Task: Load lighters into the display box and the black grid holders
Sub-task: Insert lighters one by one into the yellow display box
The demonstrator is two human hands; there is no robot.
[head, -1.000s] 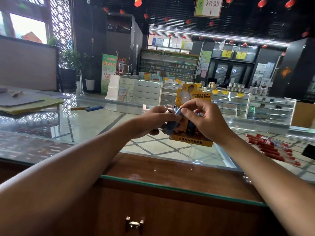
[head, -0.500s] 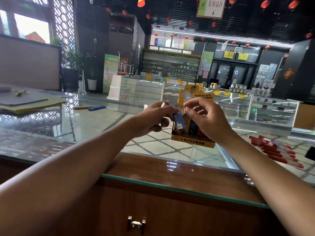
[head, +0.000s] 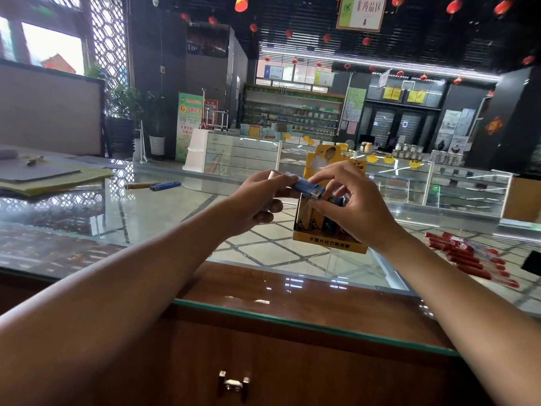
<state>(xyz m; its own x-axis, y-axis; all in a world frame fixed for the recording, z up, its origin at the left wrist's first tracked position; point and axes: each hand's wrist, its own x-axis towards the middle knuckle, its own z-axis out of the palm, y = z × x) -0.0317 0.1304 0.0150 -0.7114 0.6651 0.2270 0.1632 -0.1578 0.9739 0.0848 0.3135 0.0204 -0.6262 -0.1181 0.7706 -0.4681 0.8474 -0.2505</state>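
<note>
Blue lighter (head: 306, 187) now lies sideways, lifted up. Right fingers (head: 325, 178) pinch its metal end, left fingers (head: 281, 178) grip the other end. Just under them sits the yellow box (head: 328, 243), so loading looks close.

passable: glass counter (head: 146, 224) left | obstacle: red lighters (head: 465, 256) right, seemingly bagged

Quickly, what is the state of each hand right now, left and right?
Left hand: closed, grips one end of the blue lighter.
Right hand: closed, pinches the metal end of the same lighter.
</note>
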